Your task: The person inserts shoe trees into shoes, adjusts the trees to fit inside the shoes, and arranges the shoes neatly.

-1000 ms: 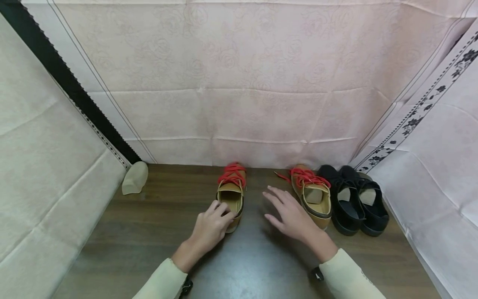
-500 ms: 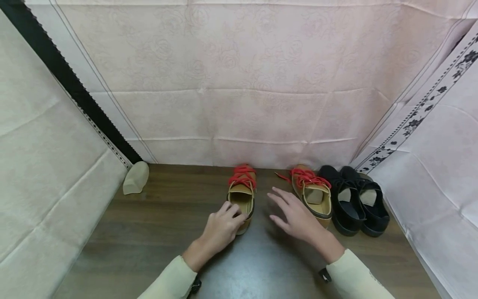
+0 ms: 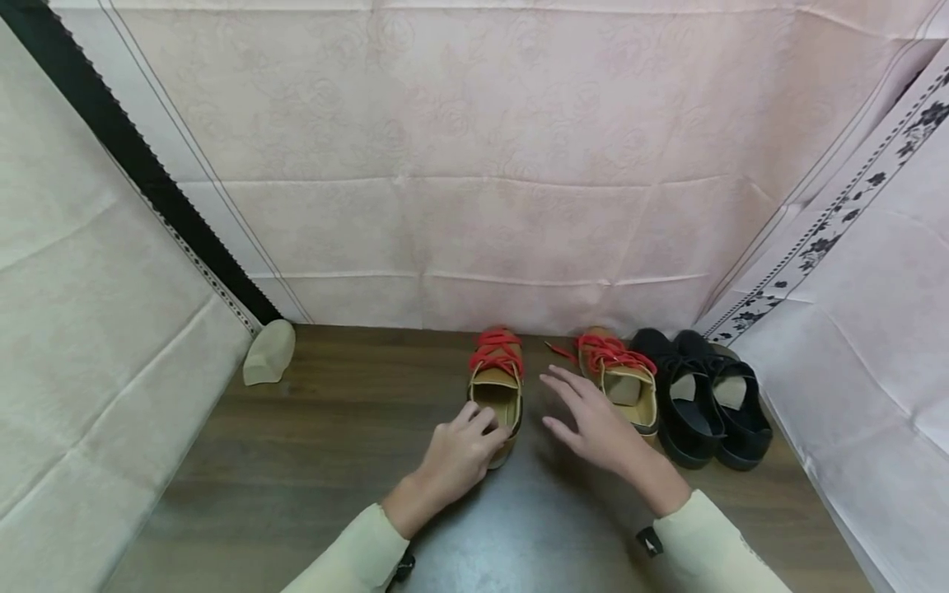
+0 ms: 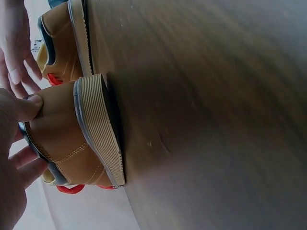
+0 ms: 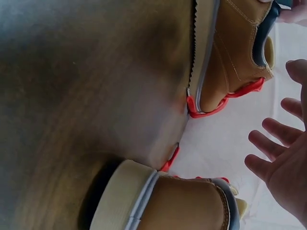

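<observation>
A tan lace-up shoe with red laces stands on the wooden floor, toe towards the far wall. My left hand pinches its heel collar, with the thumb on the outside of the heel in the left wrist view. Its matching tan shoe stands to the right, its red lace end lying loose on the floor. Between the two shoes hovers my right hand, fingers spread and holding nothing. It hides part of the right tan shoe in the head view.
Two black shoes stand side by side at the right, close to the tan shoe. A cream rounded object sits in the far left corner. Pale patterned cloth walls enclose the floor at the back and sides.
The left tan shoe has slid right across the floor with my left hand on its heel, narrowing the gap to its mate. My right hand has shifted slightly right.
</observation>
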A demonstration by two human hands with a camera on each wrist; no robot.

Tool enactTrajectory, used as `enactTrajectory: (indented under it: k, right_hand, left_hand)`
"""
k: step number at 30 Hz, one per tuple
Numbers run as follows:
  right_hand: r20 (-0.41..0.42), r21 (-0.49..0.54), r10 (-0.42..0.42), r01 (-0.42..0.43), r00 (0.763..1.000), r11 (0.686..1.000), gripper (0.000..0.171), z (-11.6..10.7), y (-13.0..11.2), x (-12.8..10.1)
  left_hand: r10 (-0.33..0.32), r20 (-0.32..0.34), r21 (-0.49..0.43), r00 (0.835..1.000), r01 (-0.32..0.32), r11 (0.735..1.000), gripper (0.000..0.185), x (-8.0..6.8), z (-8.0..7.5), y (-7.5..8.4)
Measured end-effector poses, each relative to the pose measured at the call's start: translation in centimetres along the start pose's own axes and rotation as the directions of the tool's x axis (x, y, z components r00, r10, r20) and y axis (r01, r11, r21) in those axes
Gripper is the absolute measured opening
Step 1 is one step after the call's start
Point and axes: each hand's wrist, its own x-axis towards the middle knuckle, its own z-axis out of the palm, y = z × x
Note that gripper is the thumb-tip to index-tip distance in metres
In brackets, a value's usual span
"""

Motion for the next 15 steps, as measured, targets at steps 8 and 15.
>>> enactTrajectory:
  k: [8, 15]
  right_hand:
    - [0.015, 0.036, 0.082, -0.083, 0.997, 0.996, 0.067, -1.1, 0.4, 0.3]
    - [0.018, 0.050, 0.100, -0.101, 0.995, 0.994, 0.065, -1.5, 0.4, 0.4]
  left_hand:
    - [0.004, 0.025, 0.002, 1.000, -0.004, 1.000, 0.015, 0.5, 0.4, 0.7]
    - [0.013, 0.046, 0.002, 0.999, -0.013, 1.000, 0.015, 1.1, 0.5, 1.2]
